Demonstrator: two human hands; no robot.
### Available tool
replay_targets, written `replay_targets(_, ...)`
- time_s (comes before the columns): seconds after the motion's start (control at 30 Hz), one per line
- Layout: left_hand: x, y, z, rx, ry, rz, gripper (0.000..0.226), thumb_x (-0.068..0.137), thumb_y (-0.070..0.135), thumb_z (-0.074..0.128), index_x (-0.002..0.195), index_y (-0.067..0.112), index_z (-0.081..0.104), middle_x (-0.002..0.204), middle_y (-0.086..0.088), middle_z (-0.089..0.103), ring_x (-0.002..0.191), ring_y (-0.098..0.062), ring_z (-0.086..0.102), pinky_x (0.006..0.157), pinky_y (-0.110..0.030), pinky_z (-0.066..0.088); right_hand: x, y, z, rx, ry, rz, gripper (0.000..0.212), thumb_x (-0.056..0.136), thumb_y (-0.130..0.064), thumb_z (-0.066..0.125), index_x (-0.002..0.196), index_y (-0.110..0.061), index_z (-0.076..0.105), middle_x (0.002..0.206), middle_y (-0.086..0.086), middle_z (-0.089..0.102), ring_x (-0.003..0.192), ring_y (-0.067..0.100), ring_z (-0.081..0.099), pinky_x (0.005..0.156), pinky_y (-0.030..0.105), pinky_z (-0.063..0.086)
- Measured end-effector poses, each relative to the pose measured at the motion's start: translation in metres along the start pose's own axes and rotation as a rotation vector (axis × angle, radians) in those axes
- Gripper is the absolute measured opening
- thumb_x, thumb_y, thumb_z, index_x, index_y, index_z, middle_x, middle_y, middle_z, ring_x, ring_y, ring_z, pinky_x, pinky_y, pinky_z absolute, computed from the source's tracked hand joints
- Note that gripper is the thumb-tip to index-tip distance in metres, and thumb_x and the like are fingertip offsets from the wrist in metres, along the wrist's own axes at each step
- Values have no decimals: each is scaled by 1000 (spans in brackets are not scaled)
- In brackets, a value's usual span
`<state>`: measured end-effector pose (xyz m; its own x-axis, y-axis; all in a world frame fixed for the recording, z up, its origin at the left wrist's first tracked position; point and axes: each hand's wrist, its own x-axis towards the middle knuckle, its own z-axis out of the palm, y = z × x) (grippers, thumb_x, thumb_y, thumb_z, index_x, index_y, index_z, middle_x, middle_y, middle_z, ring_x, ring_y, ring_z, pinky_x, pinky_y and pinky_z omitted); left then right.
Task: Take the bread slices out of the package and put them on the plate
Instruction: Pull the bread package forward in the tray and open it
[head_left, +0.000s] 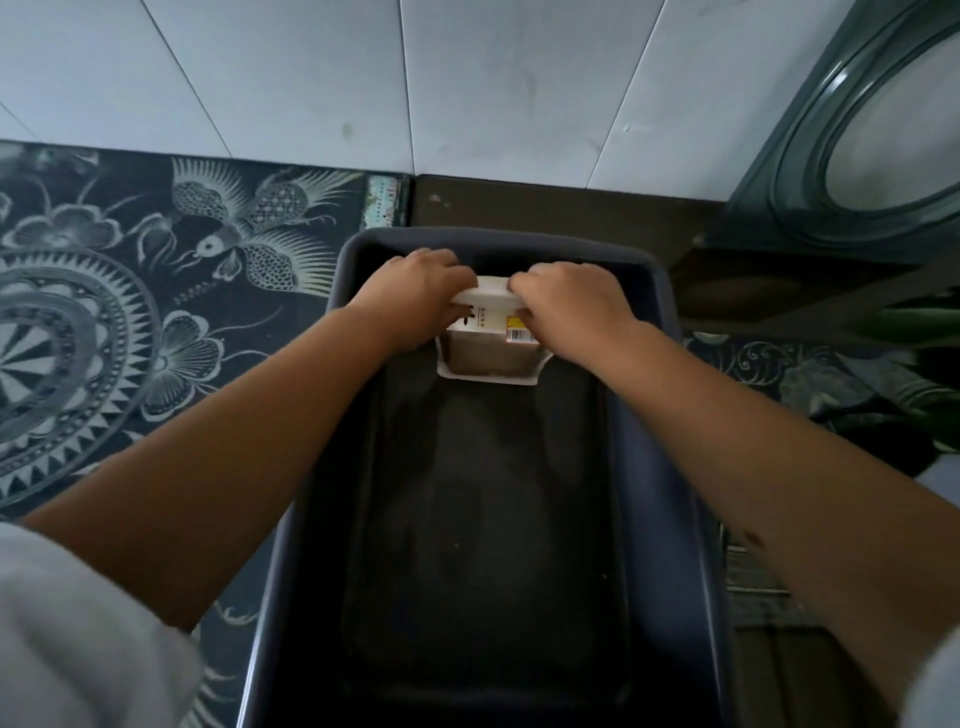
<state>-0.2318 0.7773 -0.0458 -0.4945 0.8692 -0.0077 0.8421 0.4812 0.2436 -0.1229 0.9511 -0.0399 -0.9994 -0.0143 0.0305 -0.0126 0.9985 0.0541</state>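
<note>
A small bread package (491, 353) with a clear front, white edges and a printed label lies at the far end of a large dark rectangular tray-like plate (670, 467). Brown bread shows through the wrapper. My left hand (415, 296) grips the package's top left edge. My right hand (571, 309) grips its top right edge. Both hands pinch the white top seam between them. No slice lies outside the package.
The dark plate rests on a patterned black-and-white mat (130, 312). A white tiled wall (415, 78) rises behind. A round green-framed object (857, 156) stands at the back right, with plant leaves (914, 332) at the right edge.
</note>
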Motion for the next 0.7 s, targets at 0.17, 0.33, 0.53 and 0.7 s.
replay_targets(0.17,-7,7,-2,84,62,17,11,90,14,60,95,8,69,95,-14,66,89,-38,63,65,-40,40,-11,-3,-2,4,26,12,4,88,-16,68,90,-14,65,81,6,66,71,28,64,49,33,37)
replay_targets(0.33,-39,29,-17,129,51,50,19,86,5,58,102,11,68,98,-11,68,94,-35,63,75,-44,48,-43,-14,-18,-29,60,-33,13,80,-5,70,90,-11,64,80,8,63,70,28,60,45,32,34)
replay_targets(0.53,-115,72,-24,107,58,81,27,87,6,59,112,14,66,105,-9,67,97,-32,62,81,-46,52,-114,-50,-40,61,127,-97,13,78,-13,75,80,-16,62,71,2,59,61,19,54,47,27,30)
replay_targets(0.7,-183,110,-16,113,43,83,29,88,9,61,115,18,65,108,-6,66,98,-29,62,79,-43,51,-187,-88,-42,125,112,-91,12,78,-13,75,81,-15,63,71,3,59,64,25,59,44,30,35)
